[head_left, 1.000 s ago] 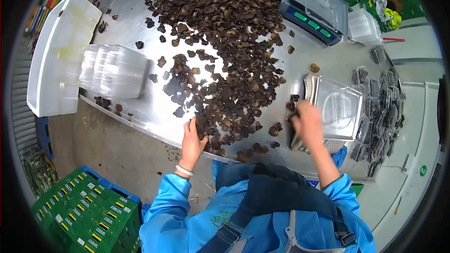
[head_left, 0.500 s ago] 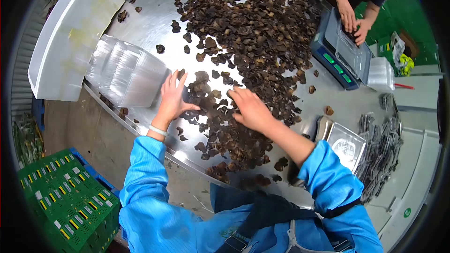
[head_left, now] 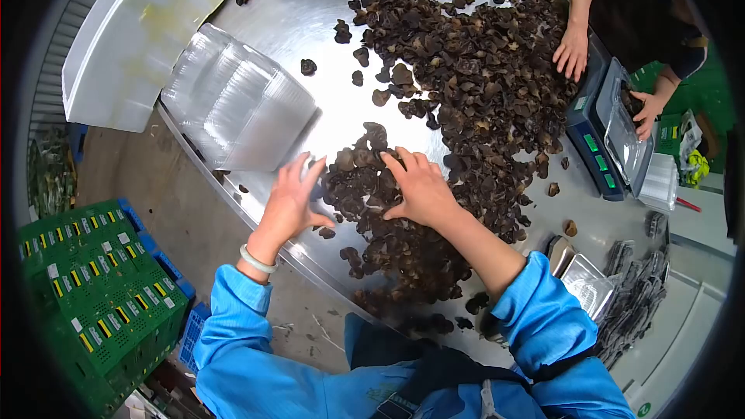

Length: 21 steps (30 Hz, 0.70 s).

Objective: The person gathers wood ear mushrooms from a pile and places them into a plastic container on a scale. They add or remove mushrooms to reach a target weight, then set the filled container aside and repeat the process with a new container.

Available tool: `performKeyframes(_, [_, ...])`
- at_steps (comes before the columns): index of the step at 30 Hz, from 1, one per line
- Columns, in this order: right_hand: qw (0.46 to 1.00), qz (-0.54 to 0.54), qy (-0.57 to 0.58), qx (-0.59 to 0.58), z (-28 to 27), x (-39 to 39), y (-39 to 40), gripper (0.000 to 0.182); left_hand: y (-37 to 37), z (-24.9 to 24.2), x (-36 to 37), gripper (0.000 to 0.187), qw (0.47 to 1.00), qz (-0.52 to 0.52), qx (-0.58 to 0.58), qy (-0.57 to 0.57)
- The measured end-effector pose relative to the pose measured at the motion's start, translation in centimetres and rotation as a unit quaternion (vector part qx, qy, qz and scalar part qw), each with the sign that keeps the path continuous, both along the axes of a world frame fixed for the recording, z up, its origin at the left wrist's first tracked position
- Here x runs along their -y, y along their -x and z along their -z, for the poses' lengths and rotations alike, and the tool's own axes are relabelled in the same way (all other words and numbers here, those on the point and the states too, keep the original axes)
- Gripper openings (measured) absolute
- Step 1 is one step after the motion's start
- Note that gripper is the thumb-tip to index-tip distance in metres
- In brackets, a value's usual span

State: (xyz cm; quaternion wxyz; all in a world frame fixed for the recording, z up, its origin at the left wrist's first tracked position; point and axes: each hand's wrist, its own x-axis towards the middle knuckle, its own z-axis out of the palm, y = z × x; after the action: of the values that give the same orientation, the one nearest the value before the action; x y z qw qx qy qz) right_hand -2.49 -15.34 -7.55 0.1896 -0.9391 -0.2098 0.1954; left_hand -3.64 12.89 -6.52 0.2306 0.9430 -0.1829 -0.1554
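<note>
Dark wood ear mushrooms (head_left: 497, 70) lie heaped across the metal table, with a smaller mound (head_left: 361, 178) directly in front of me. My left hand (head_left: 287, 202) is at this mound's left edge, thumb and fingers spread in a curve, holding nothing. Over its right side is my right hand (head_left: 425, 192), palm down, with thumb and fingers apart; the fingertips touch or nearly touch the mushrooms. Between the two hands lie loose pieces. A nested stack of clear plastic trays (head_left: 240, 101) rests just beyond my left hand.
A white foam box (head_left: 147, 39) stands at the upper left. Across the table, a co-worker's hands (head_left: 572, 50) are by a digital scale (head_left: 596, 151) bearing a clear tray. Another tray (head_left: 586, 283) and dark plastic-looking packs (head_left: 636, 295) lie right. Green crates (head_left: 101, 295) stand lower left.
The view has shifted, so the table contents appear farther right. My right hand has spread and turned over the mound. The co-worker's hands have moved apart, one to each side of the scale.
</note>
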Motion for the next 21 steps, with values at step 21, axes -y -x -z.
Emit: performKeyframes(21, [0.862,0.312,-0.395,0.059,-3.7,2.5,10.7,0.064,3.1,-2.2,14.8,0.068,0.936,-0.007,-0.162,0.313])
